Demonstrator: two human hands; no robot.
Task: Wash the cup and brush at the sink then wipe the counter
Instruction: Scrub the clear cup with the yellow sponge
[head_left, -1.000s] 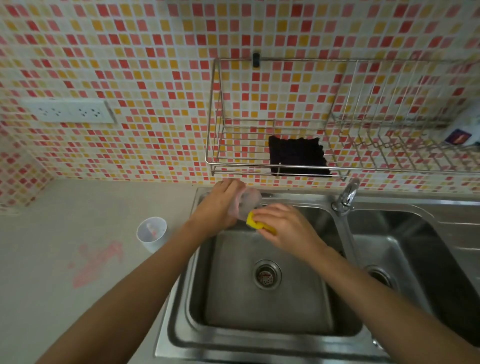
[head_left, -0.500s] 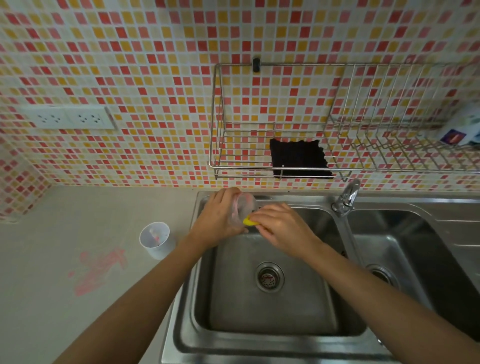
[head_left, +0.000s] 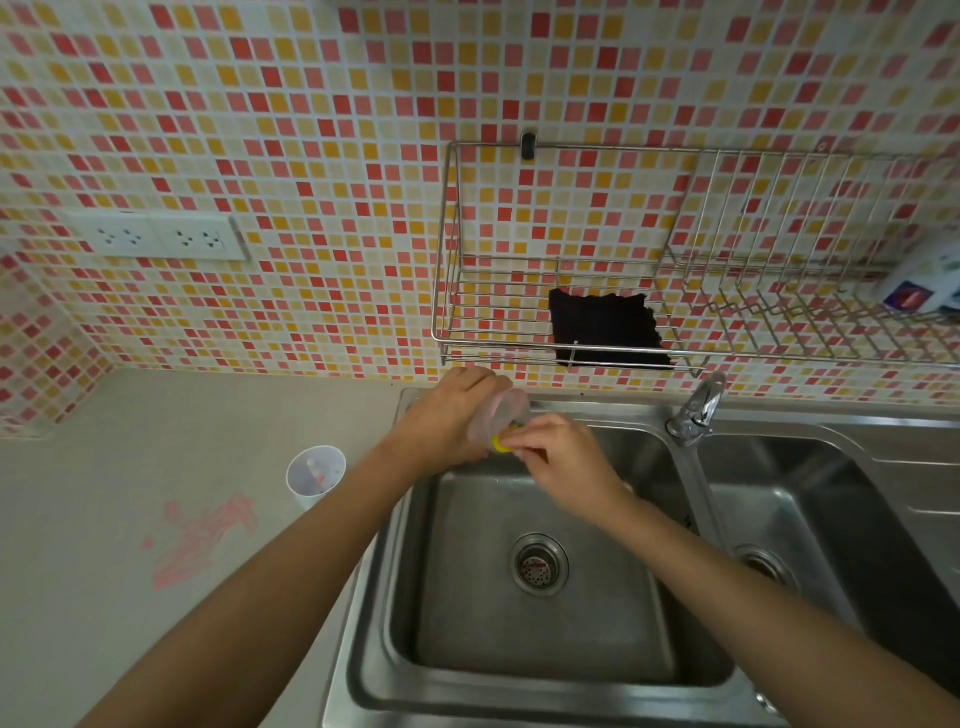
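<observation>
My left hand (head_left: 447, 415) grips a clear plastic cup (head_left: 506, 415), tilted on its side over the back of the left sink basin (head_left: 540, 618). My right hand (head_left: 561, 460) pinches a yellow sponge (head_left: 501, 441), most of which is pushed into the cup's mouth. A second translucent cup (head_left: 316, 475) stands upright on the grey counter (head_left: 130, 467) left of the sink, with a small white and red item inside; I cannot tell whether it is the brush. A pink smear (head_left: 202, 540) marks the counter in front of it.
A steel tap (head_left: 696, 410) stands between the two basins; the right basin (head_left: 810, 519) lies beyond it. A wire rack (head_left: 675, 358) on the tiled wall holds a black cloth (head_left: 602, 325) and a bottle (head_left: 924, 283) at far right. A double socket (head_left: 161, 236) sits at left.
The sponge has gone deeper into the cup, so less yellow shows. Both hands have shifted slightly toward the back of the basin. The view has tilted down a little.
</observation>
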